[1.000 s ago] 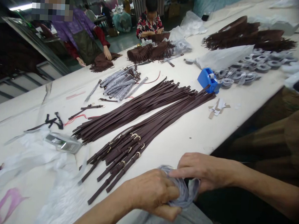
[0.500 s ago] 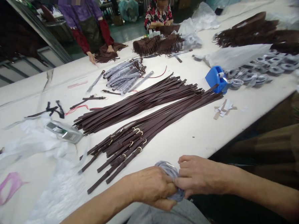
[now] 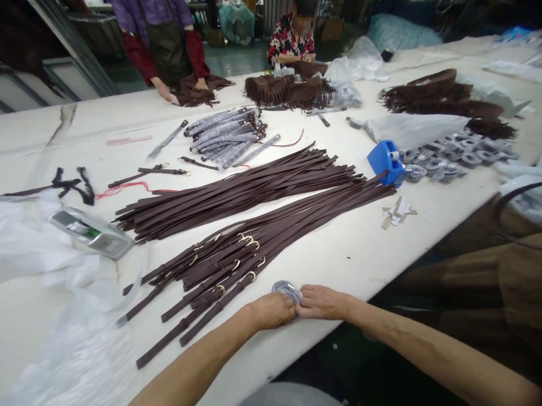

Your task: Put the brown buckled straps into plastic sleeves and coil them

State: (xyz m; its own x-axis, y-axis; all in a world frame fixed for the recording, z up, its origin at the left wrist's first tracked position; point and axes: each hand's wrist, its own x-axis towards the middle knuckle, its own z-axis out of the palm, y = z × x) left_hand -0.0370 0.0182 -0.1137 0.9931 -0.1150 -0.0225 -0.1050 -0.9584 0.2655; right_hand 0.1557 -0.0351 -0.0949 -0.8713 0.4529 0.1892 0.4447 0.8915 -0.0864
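A coiled strap wrapped in greyish clear film [image 3: 286, 288] is at the near edge of the white table. My left hand [image 3: 272, 311] closes round its near left side. From the right, my right hand [image 3: 324, 303] pinches it, fingers touching those of the left. The fingertips are partly hidden. Just beyond lie dark brown belts with gold buckles [image 3: 230, 286], their buckle ends toward me. Alongside them is a thicker bundle of brown straps [image 3: 244, 195].
A blue tape dispenser [image 3: 386, 162] stands right of the straps, near paper scraps [image 3: 398, 213] and a pile of wrapped coils [image 3: 455, 153]. Film-wrapped strips [image 3: 227, 134] and fringed brown pieces [image 3: 286, 90] lie farther back. A silver device [image 3: 92, 233] sits left. Two people work across the table.
Both hands have moved away from my body and slightly left with the coiled strap, which now sits lower over the table edge. My view has shifted a little.
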